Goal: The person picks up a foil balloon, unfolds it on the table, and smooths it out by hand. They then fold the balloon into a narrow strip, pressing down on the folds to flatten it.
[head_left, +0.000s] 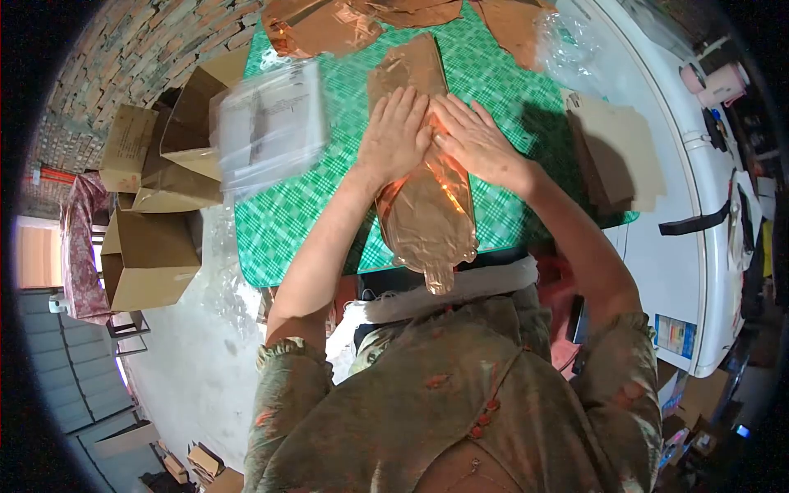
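Note:
A copper-coloured foil balloon (427, 218), deflated and folded lengthwise, lies on the green checked tablecloth (509, 209). Its narrow tail hangs at the near table edge, close to my body. My left hand (396, 131) rests flat on the foil with the fingers stretched out, pointing away from me. Beside it, my right hand (479, 144) lies flat on the foil too, fingers extended toward the far side. The thumbs come close together over the middle of the balloon. Part of the foil is hidden beneath both palms.
More copper foil sheets (329, 29) lie along the far edge. A stack of clear plastic bags (271, 123) sits at the left, beside open cardboard boxes (152, 255). Brown cardboard sheets (616, 152) and crumpled clear plastic (567, 49) are at the right, next to a white appliance (670, 271).

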Action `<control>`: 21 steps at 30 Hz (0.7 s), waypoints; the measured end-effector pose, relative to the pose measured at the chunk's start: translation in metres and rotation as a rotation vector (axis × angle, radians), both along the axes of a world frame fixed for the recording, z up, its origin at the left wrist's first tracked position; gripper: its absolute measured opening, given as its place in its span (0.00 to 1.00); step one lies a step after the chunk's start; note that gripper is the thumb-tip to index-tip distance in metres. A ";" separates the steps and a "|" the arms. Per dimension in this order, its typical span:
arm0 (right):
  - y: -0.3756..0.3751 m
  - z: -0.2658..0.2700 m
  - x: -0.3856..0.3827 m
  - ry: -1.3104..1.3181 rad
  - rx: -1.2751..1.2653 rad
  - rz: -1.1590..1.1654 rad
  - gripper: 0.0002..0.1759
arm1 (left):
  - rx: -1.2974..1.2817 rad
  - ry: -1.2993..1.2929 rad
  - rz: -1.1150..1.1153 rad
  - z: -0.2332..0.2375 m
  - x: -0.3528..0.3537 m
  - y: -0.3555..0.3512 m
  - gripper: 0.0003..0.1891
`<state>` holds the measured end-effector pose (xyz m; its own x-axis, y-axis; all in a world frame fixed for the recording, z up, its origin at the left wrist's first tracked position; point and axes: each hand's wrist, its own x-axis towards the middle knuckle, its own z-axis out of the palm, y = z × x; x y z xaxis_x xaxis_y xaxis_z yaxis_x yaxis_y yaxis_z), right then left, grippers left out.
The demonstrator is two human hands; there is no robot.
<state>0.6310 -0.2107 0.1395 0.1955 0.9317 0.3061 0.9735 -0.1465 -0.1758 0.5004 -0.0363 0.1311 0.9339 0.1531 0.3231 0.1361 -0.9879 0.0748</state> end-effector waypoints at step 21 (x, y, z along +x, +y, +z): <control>-0.140 0.049 -0.086 0.201 -0.053 0.351 0.23 | 0.031 -0.103 -0.035 -0.002 -0.002 -0.002 0.31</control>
